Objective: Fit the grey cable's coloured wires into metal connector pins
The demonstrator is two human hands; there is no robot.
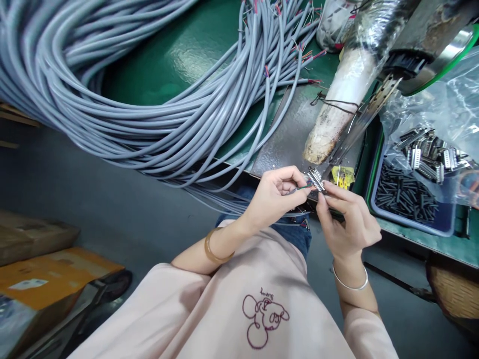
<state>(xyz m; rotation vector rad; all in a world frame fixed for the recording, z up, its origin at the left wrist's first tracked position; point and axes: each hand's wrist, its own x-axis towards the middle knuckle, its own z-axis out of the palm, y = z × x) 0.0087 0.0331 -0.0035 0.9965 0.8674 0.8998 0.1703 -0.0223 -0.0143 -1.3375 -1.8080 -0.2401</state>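
Between my hands, at the bench's front edge, is a small metal multi-pin connector [316, 178] with a row of solder pins. My right hand [350, 214] pinches its right end between thumb and fingertips. Closed around the stripped end of a grey cable, my left hand [280, 192] holds thin coloured wires [305, 187] against the pin side. Whether any wire is joined to a pin is too small to tell. Just beyond the connector is the tip of a soldering iron [339, 174], over a small yellow piece [343, 177].
A large bundle of grey cables [179, 124] covers the green bench at left, with stripped ends toward the back. A wrapped white tube [337, 99] slants over a dark plate [284, 129]. At right, a blue tray [415, 224] holds black sleeves [404, 194] and bagged connectors [430, 154].
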